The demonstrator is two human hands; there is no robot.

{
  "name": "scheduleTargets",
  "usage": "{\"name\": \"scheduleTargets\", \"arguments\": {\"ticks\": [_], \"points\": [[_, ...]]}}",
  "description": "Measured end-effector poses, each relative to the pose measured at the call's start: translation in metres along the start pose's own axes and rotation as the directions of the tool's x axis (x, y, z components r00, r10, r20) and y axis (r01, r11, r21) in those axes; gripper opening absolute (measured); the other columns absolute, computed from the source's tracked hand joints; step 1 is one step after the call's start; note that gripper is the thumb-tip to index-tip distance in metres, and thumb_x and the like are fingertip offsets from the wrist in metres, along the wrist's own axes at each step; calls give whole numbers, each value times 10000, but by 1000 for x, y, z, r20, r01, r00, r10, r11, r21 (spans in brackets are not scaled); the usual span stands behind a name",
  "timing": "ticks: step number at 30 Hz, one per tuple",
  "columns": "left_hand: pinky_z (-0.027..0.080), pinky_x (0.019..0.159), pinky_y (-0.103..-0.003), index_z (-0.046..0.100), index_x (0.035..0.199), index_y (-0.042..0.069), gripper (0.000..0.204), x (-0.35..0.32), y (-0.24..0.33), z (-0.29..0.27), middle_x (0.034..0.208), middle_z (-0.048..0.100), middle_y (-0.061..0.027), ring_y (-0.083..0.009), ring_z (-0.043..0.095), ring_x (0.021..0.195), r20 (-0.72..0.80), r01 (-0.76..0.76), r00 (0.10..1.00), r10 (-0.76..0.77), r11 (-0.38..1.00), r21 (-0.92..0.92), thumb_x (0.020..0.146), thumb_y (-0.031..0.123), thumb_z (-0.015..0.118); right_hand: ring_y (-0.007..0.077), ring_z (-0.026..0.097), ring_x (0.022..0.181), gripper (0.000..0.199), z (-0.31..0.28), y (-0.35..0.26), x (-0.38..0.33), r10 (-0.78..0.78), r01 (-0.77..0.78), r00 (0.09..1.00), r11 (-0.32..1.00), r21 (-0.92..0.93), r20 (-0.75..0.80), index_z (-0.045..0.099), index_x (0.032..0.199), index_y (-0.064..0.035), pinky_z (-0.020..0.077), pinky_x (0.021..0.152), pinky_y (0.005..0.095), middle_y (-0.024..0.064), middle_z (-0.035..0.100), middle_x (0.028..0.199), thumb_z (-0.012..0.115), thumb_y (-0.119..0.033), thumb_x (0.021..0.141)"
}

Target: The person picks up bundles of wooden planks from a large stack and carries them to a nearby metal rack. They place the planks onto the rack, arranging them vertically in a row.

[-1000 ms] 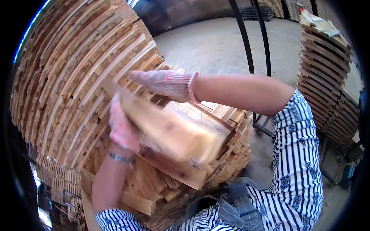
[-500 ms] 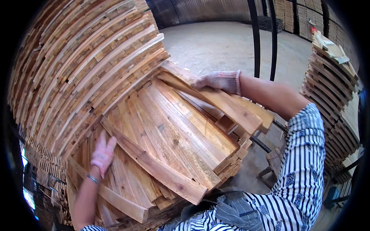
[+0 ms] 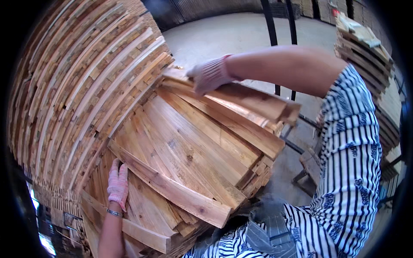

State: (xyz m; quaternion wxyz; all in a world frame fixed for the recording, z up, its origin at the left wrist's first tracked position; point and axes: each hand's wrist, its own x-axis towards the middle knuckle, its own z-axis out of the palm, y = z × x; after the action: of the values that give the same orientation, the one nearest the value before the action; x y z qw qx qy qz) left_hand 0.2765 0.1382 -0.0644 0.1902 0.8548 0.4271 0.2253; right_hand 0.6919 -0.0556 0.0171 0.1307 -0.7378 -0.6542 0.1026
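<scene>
My right hand [image 3: 211, 76], in a knitted glove, is closed on the far end of a wooden plank [image 3: 254, 101] at the right side of a stack of planks. A second plank [image 3: 245, 124] lies just below it on the same side. My left hand [image 3: 117, 185], in a pinkish glove, rests with its fingers stretched out on the boards [image 3: 142, 189]. Beside its fingertips, a loose slat [image 3: 172, 185] runs crosswise over the layer. Another loose slat [image 3: 144, 235] passes by my left wrist. The right fingertips are partly hidden behind the hand.
A tall wall of layered planks [image 3: 86, 99] rises at the left. Another plank stack [image 3: 365, 60] stands at the right. Dark upright bars [image 3: 270, 26] are beyond my right arm, on a concrete floor [image 3: 215, 36]. A small wooden stool [image 3: 307, 167] sits right of the boards.
My right hand has shifted left along the planks, and the plank under it has separated from the one below. My left hand has moved slightly down, resting on the boards. The view has shifted a little.
</scene>
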Motion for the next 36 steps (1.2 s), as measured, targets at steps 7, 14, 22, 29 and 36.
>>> {"name": "scheduleTargets", "arguments": {"ticks": [7, 14, 22, 29, 36], "points": [[315, 1127, -393, 378, 1472, 61, 579, -3, 9, -1, 1459, 419, -194, -335, 404, 1355, -44, 55, 998, -52, 995, 86, 1010, 391, 490, 419, 626, 1061, 510, 58, 35, -4, 25, -9, 994, 989, 151, -106, 508, 1311, 2, 469, 975, 456, 272, 647, 1126, 395, -348, 958], [312, 1138, -370, 424, 1427, -1, 626, -18, 46, -11, 1444, 467, -208, -306, 423, 1363, 14, 113, 994, -112, 993, -40, 971, 417, 522, 429, 599, 1090, 457, 63, 14, -4, 34, -42, 998, 987, -158, -52, 541, 1273, -34, 454, 980, 466, 288, 623, 1138, 405, -330, 953], [357, 1146, -308, 468, 1390, 7, 394, -44, 5, -117, 1448, 473, -147, -218, 481, 1313, 271, 90, 955, 123, 747, -659, 1021, 137, 428, 392, 598, 1131, 495, 34, -66, -24, -228, 187, 900, 972, -145, -371, 512, 1339, -36, 493, 958, 418, 251, 553, 1295, 602, -305, 933], [358, 1125, -317, 408, 1451, 12, 527, -205, -41, -219, 1491, 432, -156, -229, 454, 1343, -312, 228, 927, -206, 973, 38, 1016, 306, 456, 338, 600, 1171, 584, 50, -296, -64, -454, 452, 890, 891, -41, -49, 435, 1438, -90, 488, 991, 406, 246, 559, 1317, 552, -402, 959], [254, 1164, -457, 456, 1414, 70, 586, -326, -117, -145, 1448, 474, -162, -328, 419, 1363, -249, 241, 964, -96, 712, 660, 965, 446, 457, 434, 497, 1255, 788, 109, -282, 15, -98, 114, 993, 947, -299, 68, 300, 1527, -176, 361, 1106, 456, 259, 470, 1410, 520, -585, 891]]}}
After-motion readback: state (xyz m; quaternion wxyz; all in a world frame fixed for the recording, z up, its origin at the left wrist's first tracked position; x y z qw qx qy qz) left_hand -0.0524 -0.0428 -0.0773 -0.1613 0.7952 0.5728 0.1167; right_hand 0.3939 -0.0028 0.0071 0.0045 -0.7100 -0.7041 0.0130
